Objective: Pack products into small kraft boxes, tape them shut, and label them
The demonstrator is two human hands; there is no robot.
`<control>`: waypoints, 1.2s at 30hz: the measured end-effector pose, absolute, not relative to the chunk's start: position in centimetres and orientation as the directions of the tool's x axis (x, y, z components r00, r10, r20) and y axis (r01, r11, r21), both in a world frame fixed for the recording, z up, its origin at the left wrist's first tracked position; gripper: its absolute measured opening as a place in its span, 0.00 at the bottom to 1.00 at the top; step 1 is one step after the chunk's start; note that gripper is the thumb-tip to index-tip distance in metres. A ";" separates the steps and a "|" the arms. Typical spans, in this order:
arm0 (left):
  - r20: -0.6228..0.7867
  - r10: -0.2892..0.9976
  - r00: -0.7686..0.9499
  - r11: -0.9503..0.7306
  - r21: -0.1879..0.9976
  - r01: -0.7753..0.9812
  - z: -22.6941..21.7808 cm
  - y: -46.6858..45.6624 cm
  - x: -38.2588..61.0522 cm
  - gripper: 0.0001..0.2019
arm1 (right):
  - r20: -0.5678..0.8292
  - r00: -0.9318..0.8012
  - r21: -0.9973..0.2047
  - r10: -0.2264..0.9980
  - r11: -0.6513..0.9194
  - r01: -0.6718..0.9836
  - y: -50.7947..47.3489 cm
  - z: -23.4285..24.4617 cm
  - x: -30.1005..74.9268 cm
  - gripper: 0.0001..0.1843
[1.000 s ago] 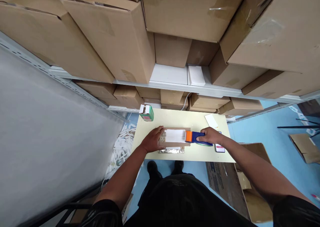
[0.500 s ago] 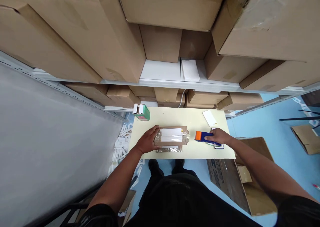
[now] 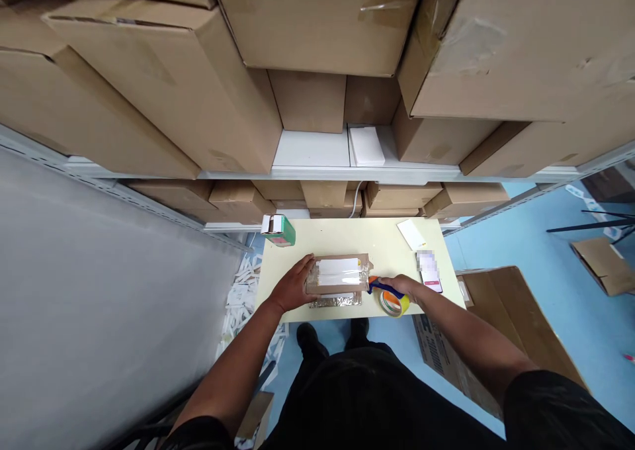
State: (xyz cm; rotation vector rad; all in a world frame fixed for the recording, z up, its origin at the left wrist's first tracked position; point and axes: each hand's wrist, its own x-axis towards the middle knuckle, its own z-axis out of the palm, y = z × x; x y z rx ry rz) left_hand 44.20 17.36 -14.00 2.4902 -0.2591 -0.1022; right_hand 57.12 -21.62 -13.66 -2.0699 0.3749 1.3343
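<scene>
A small brown cardboard parcel (image 3: 340,272) with a white label and clear tape across its top lies on a pale yellow table (image 3: 347,238). My left hand (image 3: 294,283) rests flat against the parcel's left end, fingers spread over its edge. My right hand (image 3: 403,286) grips a blue and orange tape dispenser (image 3: 389,296) with a yellow tape roll. The dispenser is tipped on its side at the parcel's right front corner. A strip of crinkled clear film (image 3: 335,300) lies just in front of the parcel.
On the table stand a green and white box (image 3: 279,229) at the back left, a white card (image 3: 411,234) and a phone (image 3: 428,269) on the right. Shelves stacked with cardboard boxes (image 3: 317,46) loom behind. An open carton (image 3: 501,304) sits on the blue floor, right.
My right hand pulled the dispenser off the parcel to the right, then brought it back, tipped over, to the parcel's right front corner. My left hand stayed on the parcel's left end.
</scene>
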 end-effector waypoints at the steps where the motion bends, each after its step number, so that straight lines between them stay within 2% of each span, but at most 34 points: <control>1: -0.020 -0.211 0.977 -0.782 0.603 -0.156 -14.0 17.5 44.1 0.59 | -0.882 0.459 -0.391 0.105 -0.705 -0.591 -22.2 -13.6 56.2 0.29; 3: -0.045 -0.226 0.973 -0.771 0.618 -0.151 -13.9 17.7 44.0 0.59 | -0.848 0.526 -0.440 0.067 -0.643 -0.627 -23.4 -13.1 54.9 0.32; 5: -0.056 -0.237 0.970 -0.751 0.644 -0.146 -13.6 17.8 43.9 0.54 | -0.772 0.635 -0.446 -0.029 -0.689 -0.572 -24.3 -12.4 54.2 0.33; 6: -0.050 -0.234 0.971 -0.737 0.661 -0.144 -13.5 17.7 43.9 0.49 | -0.709 0.701 -0.426 -0.075 -0.746 -0.512 -24.6 -12.2 54.1 0.34; 9: 0.002 -0.154 0.988 -0.696 0.710 -0.110 -13.1 16.9 44.0 0.30 | -0.484 0.867 -0.274 -0.116 -0.921 -0.276 -24.0 -12.4 54.3 0.33; 11: 0.025 -0.068 0.997 -0.688 0.723 -0.065 -13.1 16.1 44.1 0.25 | -0.385 0.920 -0.157 -0.068 -0.978 -0.138 -22.9 -13.3 54.6 0.31; 15: 0.039 0.038 0.999 -0.711 0.704 0.000 -13.7 14.7 43.6 0.27 | -0.301 0.953 -0.035 0.039 -0.999 0.030 -20.7 -15.4 54.8 0.26; 19: 0.055 0.192 0.980 -0.736 0.668 0.107 -14.7 14.2 42.9 0.35 | -0.259 0.965 -0.031 0.041 -0.999 0.035 -20.4 -15.9 54.0 0.20; 21: 0.017 0.234 0.972 -0.734 0.658 0.165 -15.0 14.2 42.5 0.32 | -0.204 0.979 -0.085 0.027 -0.996 0.010 -20.5 -15.3 53.3 0.21; 23: -0.032 0.228 0.973 -0.726 0.660 0.192 -15.1 14.2 42.2 0.27 | -0.197 0.979 -0.250 0.051 -0.968 0.000 -20.0 -14.5 52.5 0.24; 25: -0.066 0.203 0.977 -0.713 0.674 0.193 -14.9 14.2 42.0 0.24 | -0.331 0.935 -0.495 0.126 -0.867 -0.059 -18.7 -13.8 51.7 0.28; 27: -0.086 0.185 0.979 -0.700 0.687 0.193 -14.4 14.0 41.7 0.23 | -0.532 0.822 -0.652 0.201 -0.718 -0.246 -16.7 -13.4 51.0 0.35; 29: -0.088 0.188 0.978 -0.689 0.698 0.196 -13.6 13.8 41.3 0.23 | -0.644 0.740 -0.671 0.196 -0.610 -0.422 -14.9 -13.2 50.6 0.41; 31: -0.068 0.210 0.975 -0.674 0.713 0.195 -12.6 13.6 40.7 0.23 | -0.650 0.743 -0.682 0.159 -0.553 -0.479 -13.9 -12.8 50.3 0.44; 36: -0.029 0.203 0.979 -0.510 0.850 0.131 -11.0 13.2 39.1 0.25 | -0.454 0.864 -0.815 0.219 -0.493 -0.304 -14.8 -11.1 50.1 0.41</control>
